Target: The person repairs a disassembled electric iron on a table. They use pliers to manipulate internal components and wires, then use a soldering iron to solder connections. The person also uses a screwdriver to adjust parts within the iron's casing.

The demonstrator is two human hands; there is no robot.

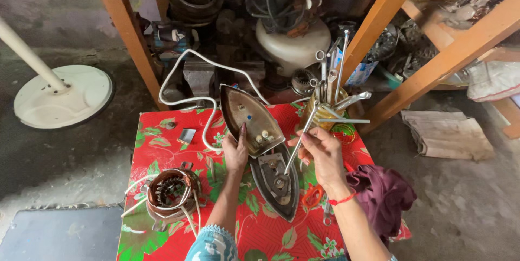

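Iron soleplate point(250, 120), pointed dull metal, tilted up in your left hand point(234, 151) above the iron base point(277, 182); right hand point(320, 150) pinches a thin spanner point(299, 138).

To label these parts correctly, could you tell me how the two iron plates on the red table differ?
The upper plate is brownish and tilted up under the left hand, with a white cord beside it; the lower plate is dark grey and lies flat, with the right hand's tool on it. Both are pointed, iron-shaped plates.
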